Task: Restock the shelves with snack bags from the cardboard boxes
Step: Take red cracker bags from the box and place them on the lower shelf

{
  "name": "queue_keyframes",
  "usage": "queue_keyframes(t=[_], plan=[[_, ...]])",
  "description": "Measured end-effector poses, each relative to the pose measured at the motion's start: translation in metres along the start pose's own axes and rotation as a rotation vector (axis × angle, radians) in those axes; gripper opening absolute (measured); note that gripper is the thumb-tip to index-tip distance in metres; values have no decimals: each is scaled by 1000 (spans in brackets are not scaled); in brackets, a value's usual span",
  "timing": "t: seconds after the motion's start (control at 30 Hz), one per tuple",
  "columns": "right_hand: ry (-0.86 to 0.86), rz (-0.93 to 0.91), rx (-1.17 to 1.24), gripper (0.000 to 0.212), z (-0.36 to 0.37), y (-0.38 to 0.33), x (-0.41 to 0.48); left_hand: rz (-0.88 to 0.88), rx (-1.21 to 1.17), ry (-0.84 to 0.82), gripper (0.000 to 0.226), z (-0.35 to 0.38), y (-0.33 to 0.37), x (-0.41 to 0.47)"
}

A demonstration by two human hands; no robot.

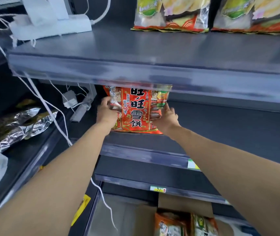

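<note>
A red snack bag (136, 110) with large black characters stands upright on the middle grey shelf (220, 126), its top hidden behind the upper shelf's front edge. My left hand (106, 111) grips the bag's left side. On the bag's right side, my right hand (167, 117) holds its edge and lower corner. At the bottom, a cardboard box (183, 204) holds more snack bags (185, 224).
The upper shelf (135, 48) carries two green-and-yellow snack bags (171, 14) at the right and a white power strip (50, 25) with cables at the left. Silver foil bags (22, 123) lie on the neighbouring shelf at the left. White cords hang down the shelf's left side.
</note>
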State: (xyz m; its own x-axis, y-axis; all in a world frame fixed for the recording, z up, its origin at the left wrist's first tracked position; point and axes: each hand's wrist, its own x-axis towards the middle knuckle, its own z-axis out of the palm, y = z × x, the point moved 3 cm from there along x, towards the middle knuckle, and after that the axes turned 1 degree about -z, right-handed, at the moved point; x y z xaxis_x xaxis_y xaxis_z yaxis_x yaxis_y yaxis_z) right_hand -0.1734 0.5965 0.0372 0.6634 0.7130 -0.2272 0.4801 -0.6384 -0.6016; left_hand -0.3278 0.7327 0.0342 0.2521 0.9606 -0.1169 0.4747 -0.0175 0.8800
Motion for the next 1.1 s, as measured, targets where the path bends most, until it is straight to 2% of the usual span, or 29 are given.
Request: queue_keyframes(t=[0.13, 0.23, 0.4, 0.5, 0.6, 0.67, 0.83, 0.9, 1.0, 1.1], plan=[[43, 85, 95, 83, 11, 0, 17, 51, -2, 14, 56, 4, -1, 19], [78, 50, 201, 80, 15, -4, 31, 82, -29, 36, 51, 3, 1, 29], [-22, 45, 227, 94, 25, 1, 33, 102, -24, -5, 52, 5, 0, 32], [-44, 52, 211, 91, 28, 4, 32, 102, 0, -29, 58, 8, -1, 28], [-21, 59, 150, 82, 26, 6, 29, 53, 86, 29, 59, 7, -2, 23], [16, 53, 101, 69, 24, 8, 26, -1, 166, 65, 57, 6, -2, 17], [66, -160, -185, 31, 14, 12, 4, 76, 343, 11, 49, 8, 5, -12], [63, -214, -268, 31, 8, 19, -8, 147, 398, -40, 42, 11, 8, -31], [53, -207, -259, 44, -9, 34, -32, 255, 474, -123, 37, 23, 16, -66], [37, -251, -306, 47, -35, 55, -64, 371, 509, -199, 33, 44, 32, -109]])
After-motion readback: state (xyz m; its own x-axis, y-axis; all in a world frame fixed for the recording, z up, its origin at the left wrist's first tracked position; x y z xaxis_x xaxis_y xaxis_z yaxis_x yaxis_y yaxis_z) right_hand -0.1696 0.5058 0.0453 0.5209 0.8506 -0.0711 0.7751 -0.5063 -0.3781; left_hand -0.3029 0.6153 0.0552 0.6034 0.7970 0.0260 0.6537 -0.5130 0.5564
